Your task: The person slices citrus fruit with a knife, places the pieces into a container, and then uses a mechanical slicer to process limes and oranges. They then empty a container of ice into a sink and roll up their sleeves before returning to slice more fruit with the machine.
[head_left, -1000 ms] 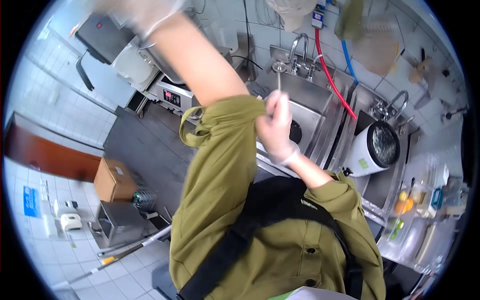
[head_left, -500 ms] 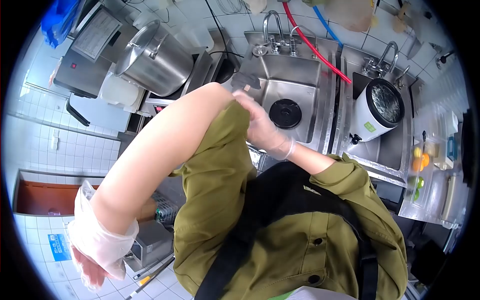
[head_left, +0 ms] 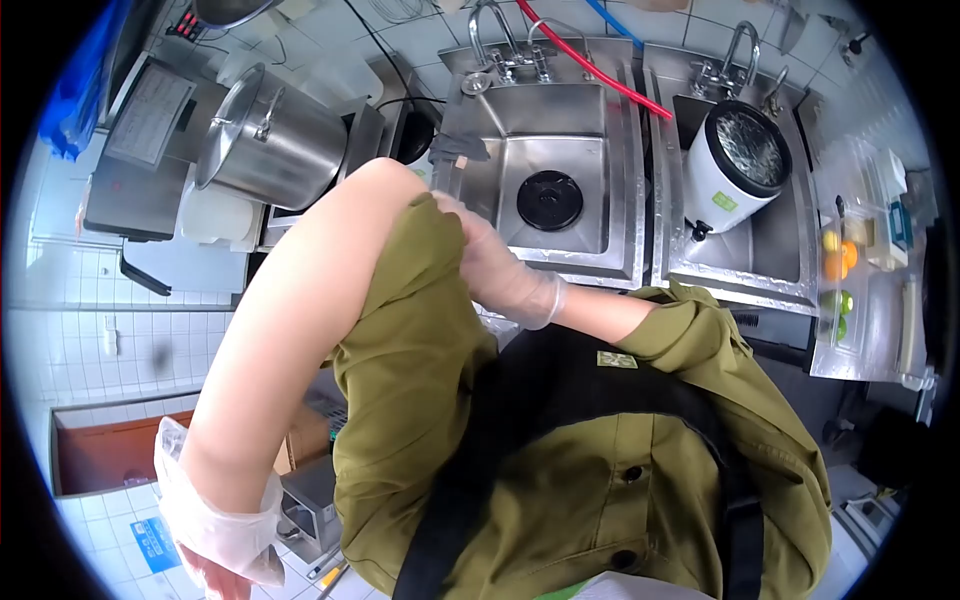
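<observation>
My left arm is bent, its elbow raised in front of me. A loose clear plastic glove covers my left hand [head_left: 215, 565], which hangs at the lower left, partly cut off by the frame edge; its fingers look loosely extended and nothing shows in them. The rolled olive shirt sleeve [head_left: 420, 270] sits just above the left elbow. My right hand [head_left: 500, 270], also in a clear glove, reaches across and has its fingers closed on that sleeve's edge; the fingertips are partly hidden behind the cloth.
Ahead is a steel sink [head_left: 600, 180] with a round black drain cover [head_left: 549, 200]. A white drink dispenser [head_left: 720, 180] stands in the right-hand sink. A large lidded steel pot [head_left: 285, 140] is at the left. Fruit [head_left: 840, 262] lies in a clear container at the right.
The view has shifted, so the sinks appear higher and further left. My right hand stays closed on the sleeve edge; my left hand has dropped lower in the frame.
</observation>
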`<state>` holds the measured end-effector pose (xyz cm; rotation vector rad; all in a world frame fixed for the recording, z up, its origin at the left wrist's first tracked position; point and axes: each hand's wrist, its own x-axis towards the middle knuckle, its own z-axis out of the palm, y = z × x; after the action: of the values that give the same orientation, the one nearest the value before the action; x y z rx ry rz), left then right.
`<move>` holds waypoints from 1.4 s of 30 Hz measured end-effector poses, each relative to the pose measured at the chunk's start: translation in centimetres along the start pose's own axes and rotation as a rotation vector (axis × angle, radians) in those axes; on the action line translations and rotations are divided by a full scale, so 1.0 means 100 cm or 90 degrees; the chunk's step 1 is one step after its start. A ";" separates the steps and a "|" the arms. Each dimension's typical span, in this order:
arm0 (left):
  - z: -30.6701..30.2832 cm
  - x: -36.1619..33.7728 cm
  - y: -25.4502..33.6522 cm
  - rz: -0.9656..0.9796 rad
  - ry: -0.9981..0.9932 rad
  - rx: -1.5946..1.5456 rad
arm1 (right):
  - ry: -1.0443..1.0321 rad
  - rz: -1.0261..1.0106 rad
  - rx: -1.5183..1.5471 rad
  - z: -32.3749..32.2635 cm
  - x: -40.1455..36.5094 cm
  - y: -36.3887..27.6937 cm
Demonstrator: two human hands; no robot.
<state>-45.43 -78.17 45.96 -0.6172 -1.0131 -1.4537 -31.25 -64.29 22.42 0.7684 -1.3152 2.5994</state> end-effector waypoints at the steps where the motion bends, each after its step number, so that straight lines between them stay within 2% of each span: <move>1: 0.000 -0.001 0.001 0.000 0.001 -0.001 | 0.006 0.058 0.007 0.001 -0.001 -0.006; 3: -0.004 -0.002 0.005 0.008 0.006 0.002 | 0.023 0.177 0.021 0.006 -0.009 -0.023; 6: -0.010 -0.008 0.015 0.024 0.028 0.009 | 0.210 0.161 -0.150 0.064 -0.038 -0.019; 7: -0.012 -0.012 0.020 0.032 0.038 0.009 | 0.206 0.195 -0.175 0.074 -0.039 -0.015; 11: -0.008 -0.034 0.057 0.101 0.137 -0.008 | -0.343 0.524 -0.140 -0.012 -0.017 0.013; 12: 0.000 -0.050 0.074 0.115 0.178 -0.027 | -0.440 0.352 -0.354 -0.047 -0.004 0.029; 13: 0.009 -0.067 0.083 0.108 0.195 -0.052 | -0.325 0.346 -0.560 -0.080 0.007 0.036; 14: 0.017 -0.086 0.088 0.058 0.138 -0.080 | -0.196 0.327 -0.754 -0.114 0.017 0.046; 15: 0.024 -0.127 0.081 -0.067 -0.086 -0.051 | -0.028 0.276 -0.800 -0.158 0.027 0.087; 16: 0.031 -0.168 0.074 -0.184 -0.380 0.051 | -0.098 0.367 -0.933 -0.179 0.037 0.048; 17: 0.038 -0.209 0.068 -0.224 -0.641 0.155 | -0.169 0.447 -1.146 -0.200 0.043 0.028; 19: 0.054 -0.274 0.067 -0.422 -1.032 0.413 | -0.247 0.578 -1.238 -0.239 0.046 0.008; 21: 0.043 -0.323 0.067 -0.568 -1.003 0.140 | -0.314 0.680 -1.239 -0.269 0.046 -0.002; 22: 0.046 -0.323 0.069 -0.623 -0.984 0.044 | -0.334 0.711 -1.223 -0.277 0.049 -0.005; 23: 0.046 -0.329 0.066 -0.630 -0.960 -0.034 | -0.347 0.740 -1.206 -0.284 0.051 -0.006; 25: 0.054 -0.329 0.070 -0.595 -0.980 -0.083 | -0.359 0.776 -1.173 -0.294 0.056 -0.007; 28: 0.071 -0.330 0.070 -0.633 -1.039 -0.164 | -0.353 0.814 -1.129 -0.302 0.058 -0.012; 31: 0.091 -0.329 0.060 -0.705 -1.122 -0.156 | -0.313 0.804 -1.072 -0.307 0.062 -0.015; 33: 0.105 -0.315 0.077 -0.207 -0.993 -0.046 | -0.277 0.785 -1.021 -0.309 0.065 -0.015; 35: 0.125 -0.331 0.088 0.146 -0.877 0.068 | -0.168 0.725 -0.903 -0.311 0.075 -0.020; 37: 0.113 -0.321 0.093 0.205 -0.890 -0.087 | 0.023 0.596 -0.706 -0.310 0.101 -0.032; 38: 0.097 -0.322 0.095 0.213 -0.874 -0.054 | 0.126 0.527 -0.584 -0.309 0.109 -0.034; 39: 0.080 -0.328 0.096 0.220 -0.861 -0.021 | 0.170 0.476 -0.560 -0.314 0.125 -0.041; 40: 0.074 -0.332 0.099 0.190 -0.787 0.001 | 0.308 0.392 -0.358 -0.294 0.138 -0.053; 42: 0.069 -0.339 0.102 0.139 -0.642 0.042 | 0.323 0.315 -0.115 -0.292 0.168 -0.060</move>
<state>-31.39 -54.26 22.89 -1.4275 -1.6771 -0.8687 -54.91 -39.56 20.71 -0.2772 -1.6791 2.6827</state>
